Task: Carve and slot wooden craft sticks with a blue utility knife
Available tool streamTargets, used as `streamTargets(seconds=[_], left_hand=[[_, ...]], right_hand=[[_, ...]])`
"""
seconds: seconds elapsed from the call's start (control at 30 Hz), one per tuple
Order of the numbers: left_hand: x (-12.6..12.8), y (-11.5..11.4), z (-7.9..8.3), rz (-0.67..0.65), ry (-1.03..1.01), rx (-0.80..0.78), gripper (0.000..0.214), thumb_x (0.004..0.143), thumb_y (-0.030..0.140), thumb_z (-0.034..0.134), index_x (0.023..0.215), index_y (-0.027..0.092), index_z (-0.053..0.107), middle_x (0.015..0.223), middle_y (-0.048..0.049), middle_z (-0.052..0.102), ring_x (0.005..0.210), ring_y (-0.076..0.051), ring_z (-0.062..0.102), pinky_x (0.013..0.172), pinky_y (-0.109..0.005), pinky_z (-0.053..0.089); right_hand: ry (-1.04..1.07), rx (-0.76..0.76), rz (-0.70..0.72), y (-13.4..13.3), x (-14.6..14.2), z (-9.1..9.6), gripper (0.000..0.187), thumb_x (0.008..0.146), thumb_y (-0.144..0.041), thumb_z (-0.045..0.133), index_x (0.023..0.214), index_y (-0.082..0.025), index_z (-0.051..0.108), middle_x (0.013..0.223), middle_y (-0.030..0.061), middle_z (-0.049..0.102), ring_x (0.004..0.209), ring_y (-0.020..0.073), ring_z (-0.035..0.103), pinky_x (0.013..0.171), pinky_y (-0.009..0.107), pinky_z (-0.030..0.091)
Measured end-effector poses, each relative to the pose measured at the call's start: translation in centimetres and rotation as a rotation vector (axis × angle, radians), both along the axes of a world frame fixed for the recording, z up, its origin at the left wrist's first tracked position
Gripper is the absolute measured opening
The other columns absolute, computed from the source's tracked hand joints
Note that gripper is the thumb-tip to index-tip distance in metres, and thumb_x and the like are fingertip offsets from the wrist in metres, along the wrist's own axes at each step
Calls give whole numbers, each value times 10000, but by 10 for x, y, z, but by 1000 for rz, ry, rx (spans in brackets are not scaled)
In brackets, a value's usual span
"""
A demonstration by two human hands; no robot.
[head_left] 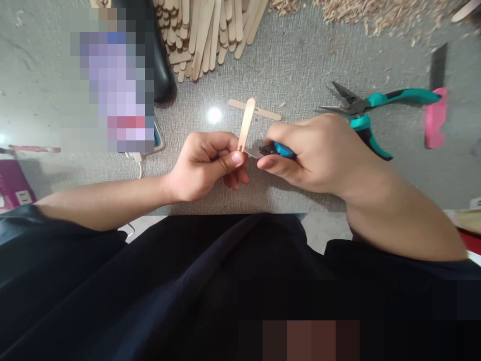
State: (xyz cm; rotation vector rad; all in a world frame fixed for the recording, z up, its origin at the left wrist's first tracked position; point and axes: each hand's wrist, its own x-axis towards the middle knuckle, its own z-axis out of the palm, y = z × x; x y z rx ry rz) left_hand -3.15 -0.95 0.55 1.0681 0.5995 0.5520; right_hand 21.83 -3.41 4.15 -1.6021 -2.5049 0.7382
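Observation:
My left hand [210, 163] pinches the lower end of a wooden craft stick [247, 123], which points up and away from me. A small dark notch or mark shows on the stick just above my thumb. In my right hand [311, 150] is a utility knife [281, 149] with a blue and black handle. Its blade meets the stick's right edge near that mark; how deep it sits I cannot tell. Another craft stick [268, 113] lies flat on the table behind the upright one.
Many craft sticks [206, 40] are piled at the back, with wood shavings [361, 12] to their right. Teal-handled pliers [398, 96] and a pink cutter [436, 118] lie on the right. A black object [162, 75] and a white cable [140, 168] are on the left.

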Motion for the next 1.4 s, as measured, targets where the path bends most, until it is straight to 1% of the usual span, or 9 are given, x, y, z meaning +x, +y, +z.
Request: streamTargets(seconds=[0.13,0.23,0.47,0.7,0.9,1.07,1.23,1.33,1.4], left_hand=[[1,0,-2,-13,-19,79,482,1024,639,856,891,195,721,781,-10,853,649,-131,825,603,-202,705],[1,2,-3,-24,-37,129,458,1042,598,851,876,187,732,736,-11,831,588,-107,788,563,-166,671],[-2,3,-2,-86,4,180,523,1022,656,846,841,182,722,698,-33,799,532,-105,730,487,-166,609],[-4,3,-4,-116,-24,248,509,1030,579,864,769,185,676,663,-20,778,479,-86,670,435,-160,540],[-5,2,-2,-122,16,247,436,1032,487,880,781,180,698,666,-16,775,457,-72,615,416,-173,466],[-4,3,1,-97,59,355,360,1056,366,802,767,188,684,659,-23,756,547,-94,655,501,-202,501],[-5,2,2,-84,126,383,309,1030,287,777,758,191,667,655,-10,744,542,-92,635,506,-212,492],[-5,2,1,-78,101,410,294,1030,244,762,756,190,669,659,-5,750,544,-82,640,509,-193,494],[-4,2,-1,-73,75,427,303,1049,244,749,760,190,677,668,-9,757,544,-80,645,508,-188,501]], right_hand=[[4,-40,-9,-1,-3,1,1042,984,-1038,-51,853,-251,620,662,61,575,610,221,503,635,379,254],[-9,-35,-3,-2,-3,2,1069,963,-1045,-84,854,-251,624,658,60,561,611,219,496,635,374,243],[-83,-55,46,-5,-10,2,1145,932,-991,-217,896,-241,648,687,114,626,620,252,508,619,380,243],[-131,-57,78,-6,-13,4,1191,887,-970,-284,938,-240,655,704,130,640,642,270,552,625,385,246],[-145,-13,90,-8,-13,0,1151,944,-968,-217,956,-239,674,697,127,648,629,277,571,616,383,243],[-141,-23,97,-9,-13,1,1142,968,-946,-211,956,-231,680,707,143,666,640,300,596,621,387,250],[-123,-19,78,-10,-12,-2,1108,1002,-954,-147,961,-231,692,701,131,651,632,283,580,622,390,248],[-98,-19,57,-10,-13,-5,1079,1014,-993,-57,964,-237,712,698,110,638,621,263,564,622,384,247],[-92,-16,44,-10,-15,-5,1110,998,-1004,-80,958,-235,718,691,104,632,620,261,566,619,379,244]])
